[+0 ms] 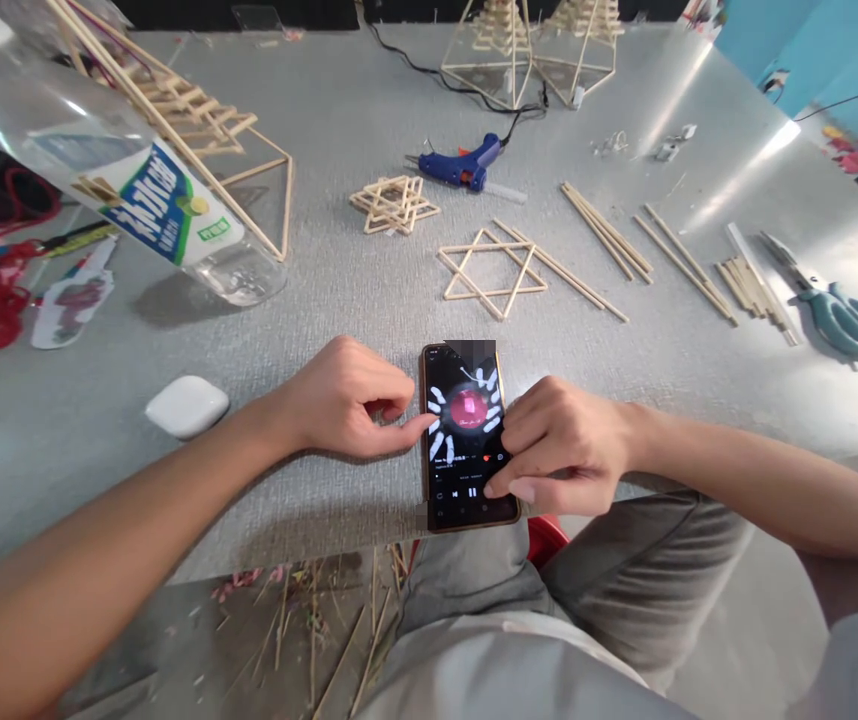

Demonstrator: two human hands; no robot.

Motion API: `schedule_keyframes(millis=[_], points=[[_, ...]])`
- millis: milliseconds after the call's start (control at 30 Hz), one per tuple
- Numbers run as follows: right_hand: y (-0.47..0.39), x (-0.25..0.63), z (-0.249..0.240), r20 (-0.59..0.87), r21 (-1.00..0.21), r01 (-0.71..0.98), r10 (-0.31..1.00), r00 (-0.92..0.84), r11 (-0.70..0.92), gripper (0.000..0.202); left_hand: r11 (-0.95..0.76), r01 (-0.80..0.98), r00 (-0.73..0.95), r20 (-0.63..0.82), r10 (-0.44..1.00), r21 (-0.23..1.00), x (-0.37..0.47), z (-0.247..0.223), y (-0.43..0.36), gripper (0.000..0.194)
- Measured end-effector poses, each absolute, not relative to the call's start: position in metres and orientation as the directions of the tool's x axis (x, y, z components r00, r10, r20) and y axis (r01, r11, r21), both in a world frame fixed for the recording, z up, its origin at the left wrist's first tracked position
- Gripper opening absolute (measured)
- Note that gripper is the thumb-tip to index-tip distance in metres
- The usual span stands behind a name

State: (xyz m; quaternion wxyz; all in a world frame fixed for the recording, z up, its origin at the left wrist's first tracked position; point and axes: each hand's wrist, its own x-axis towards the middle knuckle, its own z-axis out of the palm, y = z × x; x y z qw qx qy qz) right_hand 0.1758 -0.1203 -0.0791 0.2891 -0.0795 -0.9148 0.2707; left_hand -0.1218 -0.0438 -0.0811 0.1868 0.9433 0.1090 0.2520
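A smartphone [465, 435] lies flat near the table's front edge, its lit screen showing a music player with a pause button. At its left edge rests the thumb of my left hand [358, 395]; the fingers are loosely curled, apart from the thumb, with nothing in them. My right hand [564, 450] is at the phone's right side, holding nothing. Its index finger reaches onto the lower right of the screen, beside the pause button, while the other fingers bend inward. Beyond the phone lie a flat stick star [495, 275] and a layered stick star [395, 205].
A blue glue gun [466, 165] lies behind the stars. Loose sticks [609, 232] and scissors [841, 305] are to the right. At left are a plastic bottle [166, 200], a stick frame [286, 205] and a white case [187, 407]. More stick frames [489, 60] stand at the back.
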Motion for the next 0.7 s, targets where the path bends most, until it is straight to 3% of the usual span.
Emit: schedule_keyframes(millis=[367, 700], points=[[-0.1180, 0.1778, -0.0741, 0.432, -0.525, 0.027, 0.293, -0.853, 0.851, 0.044, -0.903, 0.161, 0.875, 0.366, 0.318, 0.398, -0.1237, -0.0794, -0.0428, 0.047], [-0.1178, 0.1777, -0.0707, 0.419, -0.522, 0.046, 0.304, -0.855, 0.852, 0.045, -0.860, 0.211, 0.875, 0.302, 0.377, 0.464, -0.1229, -0.0806, -0.0427, 0.050]])
